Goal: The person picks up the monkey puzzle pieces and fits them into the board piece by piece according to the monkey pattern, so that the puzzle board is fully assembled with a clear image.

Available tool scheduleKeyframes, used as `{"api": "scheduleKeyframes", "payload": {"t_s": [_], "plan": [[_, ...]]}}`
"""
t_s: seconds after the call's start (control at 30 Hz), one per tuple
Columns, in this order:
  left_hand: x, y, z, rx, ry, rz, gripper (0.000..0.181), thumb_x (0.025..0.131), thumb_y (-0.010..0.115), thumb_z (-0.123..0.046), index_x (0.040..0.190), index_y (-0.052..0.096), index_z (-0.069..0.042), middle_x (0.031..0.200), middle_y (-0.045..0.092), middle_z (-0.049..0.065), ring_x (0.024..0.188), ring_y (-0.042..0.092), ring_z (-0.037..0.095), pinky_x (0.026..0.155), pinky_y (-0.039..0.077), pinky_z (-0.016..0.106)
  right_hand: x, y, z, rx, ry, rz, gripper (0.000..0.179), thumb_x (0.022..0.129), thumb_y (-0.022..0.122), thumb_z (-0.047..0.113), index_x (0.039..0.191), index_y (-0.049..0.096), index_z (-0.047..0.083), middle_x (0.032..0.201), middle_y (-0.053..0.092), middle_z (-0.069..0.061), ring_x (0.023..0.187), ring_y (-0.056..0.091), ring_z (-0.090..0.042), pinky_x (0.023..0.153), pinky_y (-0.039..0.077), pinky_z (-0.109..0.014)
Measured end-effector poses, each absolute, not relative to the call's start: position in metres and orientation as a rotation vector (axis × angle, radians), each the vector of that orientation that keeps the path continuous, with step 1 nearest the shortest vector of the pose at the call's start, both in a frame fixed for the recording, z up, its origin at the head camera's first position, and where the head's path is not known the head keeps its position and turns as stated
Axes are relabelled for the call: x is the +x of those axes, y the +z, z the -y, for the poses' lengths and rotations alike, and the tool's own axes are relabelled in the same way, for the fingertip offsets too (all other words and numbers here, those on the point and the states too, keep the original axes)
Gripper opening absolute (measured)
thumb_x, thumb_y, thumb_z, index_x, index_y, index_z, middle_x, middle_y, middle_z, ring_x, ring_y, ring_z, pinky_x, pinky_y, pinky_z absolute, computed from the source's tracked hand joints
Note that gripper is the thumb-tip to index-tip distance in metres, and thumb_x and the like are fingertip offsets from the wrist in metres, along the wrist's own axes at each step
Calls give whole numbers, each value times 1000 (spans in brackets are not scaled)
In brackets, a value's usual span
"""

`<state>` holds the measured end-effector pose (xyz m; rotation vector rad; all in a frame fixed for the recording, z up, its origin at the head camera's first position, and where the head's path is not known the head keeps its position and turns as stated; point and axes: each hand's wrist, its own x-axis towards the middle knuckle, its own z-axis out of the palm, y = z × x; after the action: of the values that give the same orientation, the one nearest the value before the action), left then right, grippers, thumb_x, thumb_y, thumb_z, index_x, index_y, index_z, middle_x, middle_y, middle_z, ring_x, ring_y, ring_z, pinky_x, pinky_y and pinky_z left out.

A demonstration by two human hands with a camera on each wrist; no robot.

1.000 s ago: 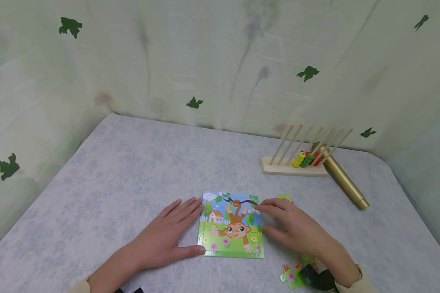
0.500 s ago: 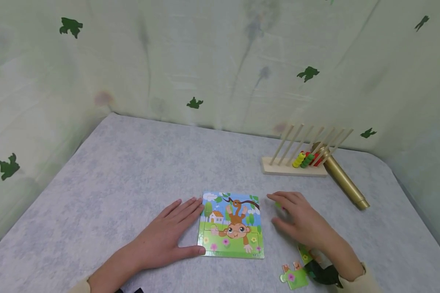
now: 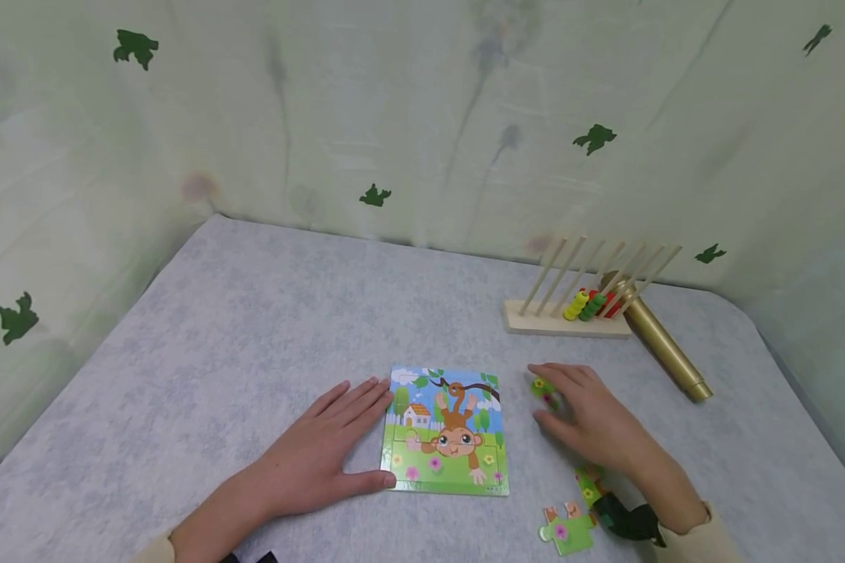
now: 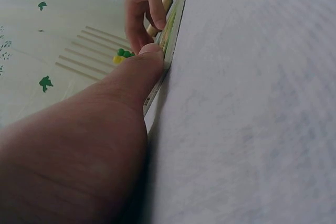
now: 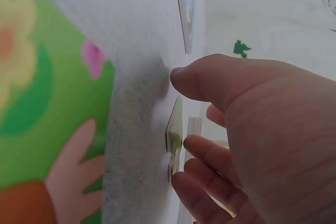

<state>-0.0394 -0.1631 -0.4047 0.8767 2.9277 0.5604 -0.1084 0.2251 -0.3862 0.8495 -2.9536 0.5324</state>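
A square jigsaw puzzle point(image 3: 451, 434) with a hanging monkey picture lies on the table. My left hand point(image 3: 317, 461) rests flat along its left side, fingertips at the upper edge and thumb at the lower corner. To the right of the puzzle, my right hand point(image 3: 595, 418) is over a loose green puzzle piece point(image 3: 541, 386), partly hidden under it. In the right wrist view, its fingertips are close to that loose piece point(image 5: 175, 129), while the thumb stands apart; contact cannot be made out.
Below my right hand lie a flowered puzzle piece point(image 3: 566, 533) and another green piece point(image 3: 587, 491), partly covered by the black wrist device point(image 3: 630, 522). Farther back are a wooden bead rack point(image 3: 563, 328) and a gold tube point(image 3: 665, 352). A patterned curtain point(image 3: 422, 117) surrounds the table.
My right hand has left the puzzle's right edge and moved right, over the loose piece. My left hand and the puzzle stay in place.
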Motion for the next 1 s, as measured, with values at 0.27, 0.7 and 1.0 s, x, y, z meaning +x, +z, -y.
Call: {"api": "scheduleKeyframes", "payload": {"t_s": [0.27, 0.7, 1.0], "plan": [[-39, -404, 163, 868, 554, -2922, 97, 93, 48, -78, 163, 33, -13, 171, 25, -1, 159, 22, 18, 128, 8, 35, -111, -384, -234, 820, 528, 2959, 58, 90, 80, 18, 144, 58, 7, 135, 65, -16, 125, 58, -39, 101, 52, -59], [-39, -404, 163, 863, 562, -2917, 97, 93, 49, -78, 163, 32, -13, 171, 25, -2, 159, 21, 18, 128, 9, 37, -115, -383, -242, 777, 518, 2981, 53, 92, 80, 23, 139, 62, 9, 131, 66, -16, 123, 59, -42, 98, 52, -61], [-39, -403, 163, 869, 567, -2914, 95, 94, 48, -77, 163, 33, -12, 171, 26, -1, 158, 23, 19, 128, 10, 38, -114, -383, -241, 715, 523, 2988, 52, 91, 80, 25, 138, 64, 10, 130, 67, -14, 121, 61, -39, 96, 54, -59]]}}
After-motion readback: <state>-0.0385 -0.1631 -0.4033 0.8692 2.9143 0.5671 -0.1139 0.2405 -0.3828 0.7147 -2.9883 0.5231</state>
